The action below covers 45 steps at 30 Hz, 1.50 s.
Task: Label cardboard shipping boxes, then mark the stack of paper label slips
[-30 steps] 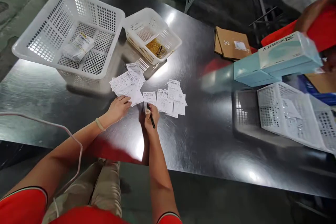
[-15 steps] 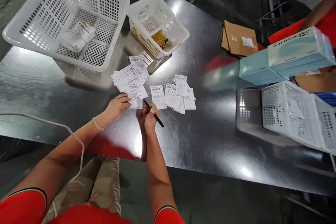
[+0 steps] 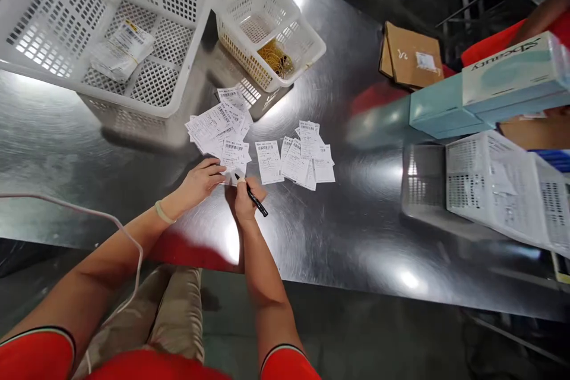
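So the biggest thing here is a shiny metal table (image 3: 347,237), with a big white basket (image 3: 57,24) on the left, light-blue boxes (image 3: 445,101) over on the right, and a smaller white basket (image 3: 240,53) with yellow rubber bands (image 3: 275,58) in it just beside the big one. Near the front edge there's a messy pile of printed slips (image 3: 214,127), plus an overlapping bunch (image 3: 305,157) to its right. The left hand (image 3: 200,181) is pretty flat, fingers loosely together, tips resting on the pile's lowest slip, not gripping anything. The right hand (image 3: 247,199) is curled around a black pen (image 3: 258,202), tip down at that same slip; can't tell if it's touching.
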Available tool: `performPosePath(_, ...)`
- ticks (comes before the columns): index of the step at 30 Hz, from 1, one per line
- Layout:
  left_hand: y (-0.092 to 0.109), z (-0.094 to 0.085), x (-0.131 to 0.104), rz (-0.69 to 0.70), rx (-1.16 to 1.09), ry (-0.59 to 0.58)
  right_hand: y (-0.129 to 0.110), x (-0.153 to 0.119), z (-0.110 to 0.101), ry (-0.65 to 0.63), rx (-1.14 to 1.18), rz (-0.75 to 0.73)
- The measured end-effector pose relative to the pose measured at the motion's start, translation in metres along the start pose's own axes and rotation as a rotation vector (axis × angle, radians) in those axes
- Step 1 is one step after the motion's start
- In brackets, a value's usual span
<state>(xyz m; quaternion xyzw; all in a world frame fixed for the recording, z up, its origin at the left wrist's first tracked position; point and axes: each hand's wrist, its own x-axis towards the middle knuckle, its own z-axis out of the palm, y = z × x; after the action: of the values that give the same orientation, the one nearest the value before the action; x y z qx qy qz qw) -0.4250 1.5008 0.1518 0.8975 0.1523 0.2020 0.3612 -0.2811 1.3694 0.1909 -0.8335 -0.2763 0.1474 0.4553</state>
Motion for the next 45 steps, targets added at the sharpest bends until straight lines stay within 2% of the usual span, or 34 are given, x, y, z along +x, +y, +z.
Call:
performPosePath(8, -0.003, -0.003, 0.001, 0.016, -0.046, -0.001, 0.003, 0.003, 0.0, -0.002, 0.007, -0.065)
performPosePath(16, -0.003, -0.003, 0.003, -0.004, -0.038, 0.0, 0.001, 0.004, 0.002, -0.009, -0.007, -0.038)
performPosePath(21, -0.007, -0.002, 0.002, 0.037, -0.028, -0.001, 0.0, 0.004, 0.002, -0.018, -0.009, -0.059)
performPosePath(25, -0.01, 0.001, 0.001, 0.101, 0.002, 0.053, 0.002, 0.005, 0.004, 0.019, 0.017, -0.134)
performPosePath(29, -0.01, 0.004, 0.001, 0.105, 0.02, 0.082, 0.007, 0.007, 0.006, 0.06, 0.022, -0.209)
performPosePath(35, -0.009, 0.003, 0.002, 0.127, 0.052, 0.095, 0.011, 0.008, 0.007, 0.025, 0.019, -0.248)
performPosePath(45, -0.009, 0.007, 0.002, 0.121, 0.06, 0.123, 0.01, 0.007, 0.009, 0.06, -0.01, -0.304)
